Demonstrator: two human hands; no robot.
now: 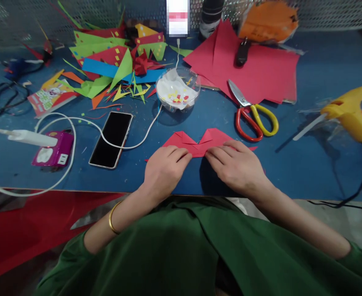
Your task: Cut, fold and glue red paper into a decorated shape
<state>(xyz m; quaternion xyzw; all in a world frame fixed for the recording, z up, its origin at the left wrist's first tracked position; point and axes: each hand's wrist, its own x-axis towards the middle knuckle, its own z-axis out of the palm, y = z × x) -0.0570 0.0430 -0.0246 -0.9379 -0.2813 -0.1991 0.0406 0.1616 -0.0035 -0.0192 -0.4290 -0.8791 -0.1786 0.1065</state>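
A folded red paper (198, 148) lies at the front of the blue table, its top edge rising in two peaks with a V-shaped dip between them. My left hand (166, 167) has curled fingers gripping the paper's lower edge left of the middle. On the other side of the middle, my right hand (234, 166) pinches the same edge, thumb hidden beneath. Red-and-yellow-handled scissors (245, 102) lie partly opened beyond my right hand. Past the paper stands a clear plastic bowl (178, 88) lined with white tissue and holding small yellow and red paper bits.
A phone (111, 139) lies to the left, crossed by a white cable. Beside it sits a purple socket block (53, 148) with a white charger. Stacked red sheets (261, 76) carry a black cutter (241, 53). At right rests a yellow glue gun (350, 113). Coloured paper pieces (107, 61) pile up at back left.
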